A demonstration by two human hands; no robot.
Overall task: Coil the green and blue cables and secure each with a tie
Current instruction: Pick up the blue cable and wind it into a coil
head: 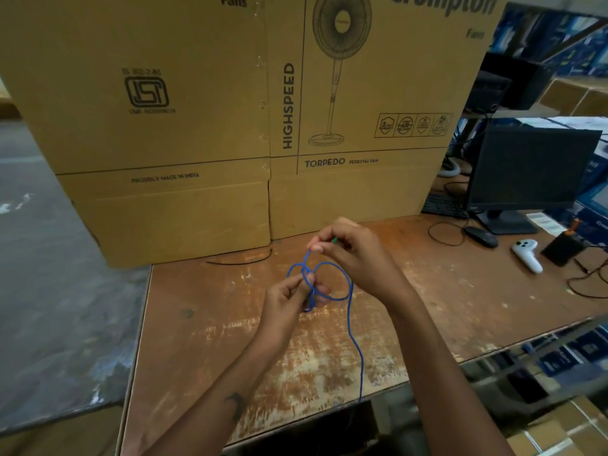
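Above table [427, 307]: left hand [289, 297] pinches blue cable [332, 291] loops; right hand [352, 255] pinches its end.

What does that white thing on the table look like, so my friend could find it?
Start at the dark computer monitor on the right side of the wooden table. In front of it, past the black mouse, lies a white handheld controller. It is the only white thing there, with a rounded head, dark buttons and a slim handle, next to a black box.
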